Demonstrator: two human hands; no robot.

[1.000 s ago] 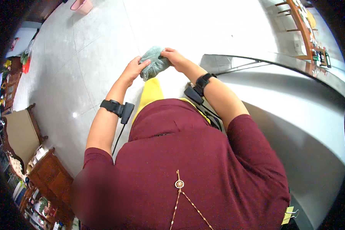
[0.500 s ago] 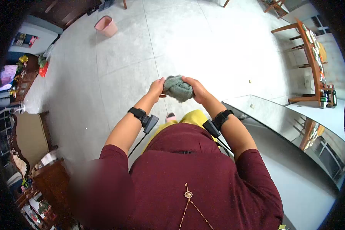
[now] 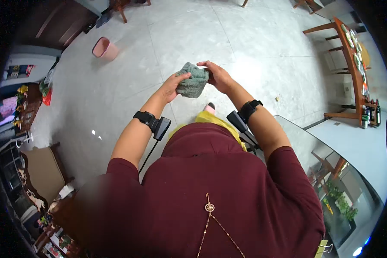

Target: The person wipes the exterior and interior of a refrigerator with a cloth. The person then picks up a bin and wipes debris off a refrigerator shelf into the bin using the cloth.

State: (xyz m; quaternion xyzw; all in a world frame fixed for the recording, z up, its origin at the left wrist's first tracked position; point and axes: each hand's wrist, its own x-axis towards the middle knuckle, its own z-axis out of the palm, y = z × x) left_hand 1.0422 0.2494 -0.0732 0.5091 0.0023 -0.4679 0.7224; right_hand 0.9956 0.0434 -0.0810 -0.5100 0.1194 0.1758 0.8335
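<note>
A pale grey tiled floor (image 3: 133,51) spreads through the room, with a pink, open-topped bin (image 3: 105,49) standing on it ahead and to the left. Along the right side is a long brown wooden table (image 3: 352,73) with items on its top, and dark glass bottles (image 3: 370,115) stand near its closer end. Nearer the person, a glossy, reflective surface (image 3: 305,135) with a curved edge mirrors greenery. On the left sits a beige upholstered seat (image 3: 45,172) with a carved dark frame.

In front of the person's body, above the floor, is a bunched grey-green cloth (image 3: 192,86) with a fuzzy texture. The left hand (image 3: 172,87) is closed around its left side, the thumb laid over the top. The right hand (image 3: 219,78) is at the cloth's right side, partly open, its index finger reaching out above the cloth's upper right edge; the other fingertips are partly hidden, so whether they grip it cannot be told. A black strap (image 3: 145,117) with a dark box-shaped device (image 3: 162,128) circles the left forearm, and a similar black band (image 3: 249,110) circles the right.
</note>
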